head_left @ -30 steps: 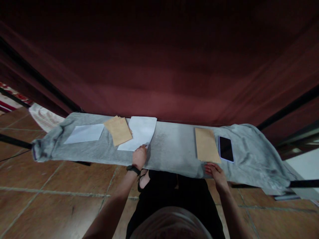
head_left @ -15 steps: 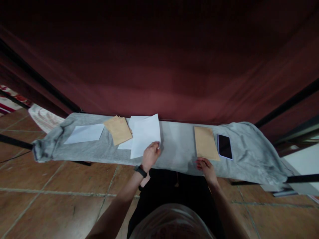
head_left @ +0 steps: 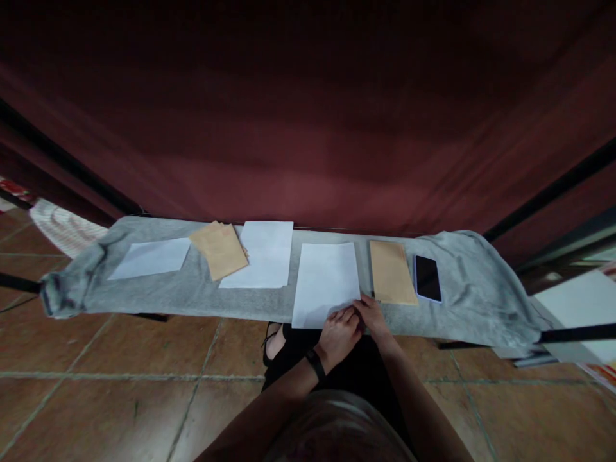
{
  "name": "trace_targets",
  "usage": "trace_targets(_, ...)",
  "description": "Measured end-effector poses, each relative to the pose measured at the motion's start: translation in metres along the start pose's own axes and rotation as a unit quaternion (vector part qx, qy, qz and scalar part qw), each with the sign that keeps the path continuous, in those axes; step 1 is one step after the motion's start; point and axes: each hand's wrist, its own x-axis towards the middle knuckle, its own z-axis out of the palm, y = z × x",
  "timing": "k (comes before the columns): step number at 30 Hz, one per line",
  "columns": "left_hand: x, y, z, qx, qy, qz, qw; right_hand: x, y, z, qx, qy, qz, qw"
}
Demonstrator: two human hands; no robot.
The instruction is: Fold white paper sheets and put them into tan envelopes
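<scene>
A white sheet of paper [head_left: 327, 276] lies at the middle of the grey cloth, its near edge reaching the table's front. My left hand [head_left: 341, 335], with a dark band on the wrist, is closed at the sheet's near right corner. Right beside it, my right hand [head_left: 373, 316] pinches the same corner from the right, and the two hands touch. The fingertips are partly hidden where they meet. Just beyond my right hand rests a brown envelope [head_left: 392, 273], flat on the cloth.
Left of the sheet lie a white paper stack [head_left: 267, 256] and several brown envelopes [head_left: 221, 250] overlapping it. Farther left is another white paper [head_left: 150, 258]. A phone [head_left: 428, 279] sits right of the single envelope. A dark red curtain [head_left: 308, 160] hangs behind the cloth-covered table [head_left: 476, 295].
The top sheet has come off the white stack and now lies farther right, nearer the front edge. My left hand moved right with it; my right hand moved left to its corner.
</scene>
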Motion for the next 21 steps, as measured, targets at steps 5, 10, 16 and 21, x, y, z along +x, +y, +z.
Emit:
trace_targets(5,0.001,-0.030,-0.008,0.048,0.040,-0.018,0.998,0.010,0.015,0.004,0.047,0.055,0.052,0.996)
trace_targets(10,0.009,-0.067,-0.011,0.133,0.033,-0.081,0.987,0.017,0.018,0.013,0.060,0.081,0.065,0.993)
trace_targets(16,0.005,-0.078,-0.005,0.155,0.016,-0.088,0.984,0.026,0.015,0.011,0.016,0.049,0.057,0.997)
trace_targets(21,0.003,-0.070,-0.004,0.155,0.019,-0.094,0.983,0.033,0.011,0.002,-0.055,0.030,0.055,0.996)
